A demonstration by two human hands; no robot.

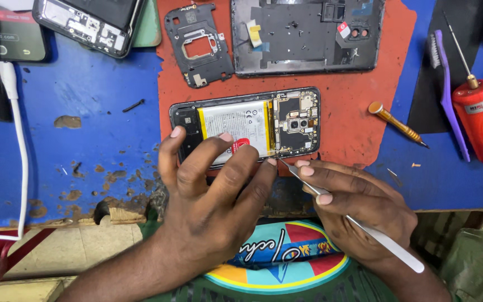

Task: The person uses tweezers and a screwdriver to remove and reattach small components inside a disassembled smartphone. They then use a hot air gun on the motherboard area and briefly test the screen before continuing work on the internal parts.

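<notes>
An opened phone [294,122] lies back-side up on a red mat [359,106], its white battery [233,120] and circuit board exposed. My left hand [211,193] rests on the phone's near edge, fingers spread over the battery's lower left part, pinning it down. My right hand [359,207] grips a slim metal pry tool [364,226], whose tip touches the phone's lower edge beside the board. The phone's removed back cover [303,50] and a black inner frame piece [197,45] lie on the mat behind it.
A small orange screwdriver [398,124] lies right of the phone. A purple brush [448,89] and a red-handled tool [479,117] sit at far right. Another opened phone [88,22] is at top left. A white cable [20,145] runs down the worn blue bench.
</notes>
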